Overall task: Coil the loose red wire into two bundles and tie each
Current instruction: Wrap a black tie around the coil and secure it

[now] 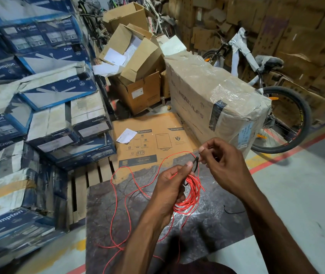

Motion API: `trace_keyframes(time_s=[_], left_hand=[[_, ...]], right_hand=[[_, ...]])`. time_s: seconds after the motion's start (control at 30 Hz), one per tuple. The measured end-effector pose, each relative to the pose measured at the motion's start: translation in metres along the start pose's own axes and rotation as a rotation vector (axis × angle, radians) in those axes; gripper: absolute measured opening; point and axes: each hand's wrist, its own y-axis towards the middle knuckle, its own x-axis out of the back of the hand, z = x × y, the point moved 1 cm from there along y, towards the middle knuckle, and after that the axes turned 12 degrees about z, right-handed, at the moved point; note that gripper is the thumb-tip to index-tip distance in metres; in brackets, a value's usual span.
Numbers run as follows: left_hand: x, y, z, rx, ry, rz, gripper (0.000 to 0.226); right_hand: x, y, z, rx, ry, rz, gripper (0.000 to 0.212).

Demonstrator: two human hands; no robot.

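Note:
My left hand (170, 186) grips a coiled bundle of red wire (191, 196) held upright over a dark stone slab (207, 234). A thin black tie (196, 164) sticks up from the top of the bundle. My right hand (220, 160) pinches the upper end of that tie between thumb and fingers. Loose red wire (122, 204) trails from the bundle in big loops across the slab and down past its near edge. A second short black tie (232, 211) lies on the slab to the right.
Stacked blue and white fan boxes (45, 115) crowd the left. A flat cardboard sheet (153, 141) lies beyond the slab on a wooden pallet (90, 180). A large wrapped carton (217, 99) and a bicycle (276, 107) stand at the right.

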Motion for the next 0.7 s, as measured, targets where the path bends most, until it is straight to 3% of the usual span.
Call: trace_keyframes(time_s=[0.3,0.7], left_hand=[[-0.005,-0.003,0.009,0.021,-0.036,0.028,0.029],[-0.011,-0.009,0.018,0.037,-0.136,0.101,0.031]], right_hand=[[0.0,-0.006,-0.002,0.063,-0.126,-0.049,0.009],[0.005,-0.009,-0.011,0.039,-0.061,-0.061,0.013]])
